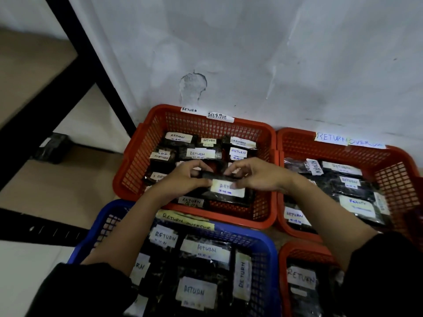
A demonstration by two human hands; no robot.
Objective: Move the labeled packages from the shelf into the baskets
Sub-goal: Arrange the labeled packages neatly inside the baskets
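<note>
**Package held flat over the far-left red basket**

Both hands grip one labeled package (225, 187) over the red basket (146, 156) marked RETURN OVERDUE. The left hand (185, 178) pinches its left end and the right hand (254, 176) its right end, so its long axis runs from hand to hand, label up, with neither hand nearer. It sits low over the packages already there; the drop is straight down. Four baskets show: three red, one blue (263, 243) nearest the red basket's front.

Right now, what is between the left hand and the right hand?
In the head view, a black package with a white RETURN label lies between the left hand and right hand; both pinch it above the red basket.
</note>
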